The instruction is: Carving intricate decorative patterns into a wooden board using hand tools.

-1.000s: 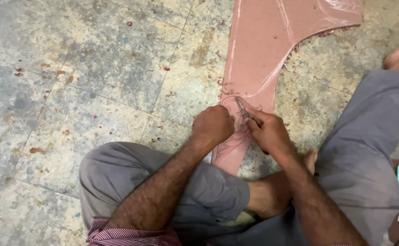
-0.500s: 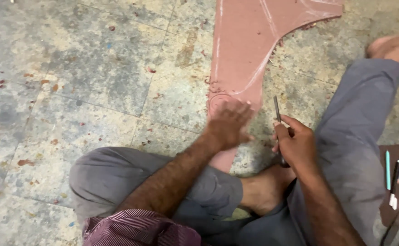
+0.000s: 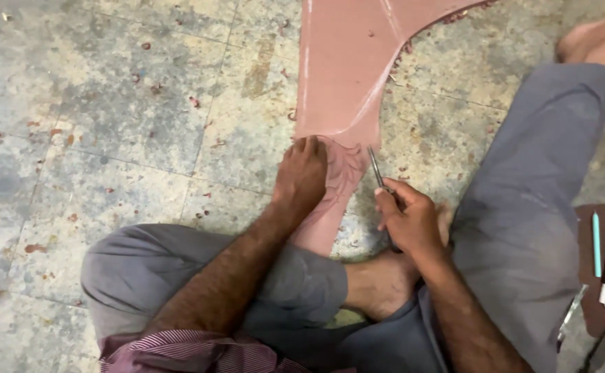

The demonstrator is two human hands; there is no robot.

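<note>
A pink sheet [image 3: 347, 62] with a curved cut edge lies on the tiled floor, its narrow lower end carved with a leaf pattern. My left hand [image 3: 302, 176] lies flat on the left side of that carved end, fingers together. My right hand [image 3: 409, 221] grips a thin metal cutting tool [image 3: 375, 167] just right of the sheet's edge, blade pointing up and away, apart from the sheet. I sit on the floor with my legs in grey trousers around the sheet's lower end.
Small pink scraps are scattered over the worn tiles [image 3: 109, 124]. At the right edge a brown board [image 3: 589, 276] carries pens and a pencil [image 3: 596, 235]. A bare foot [image 3: 592, 38] shows at the top right.
My right hand has drawn the tool off the carved end and out to the right. My left hand went from a fist to flat on the sheet. The view has shifted.
</note>
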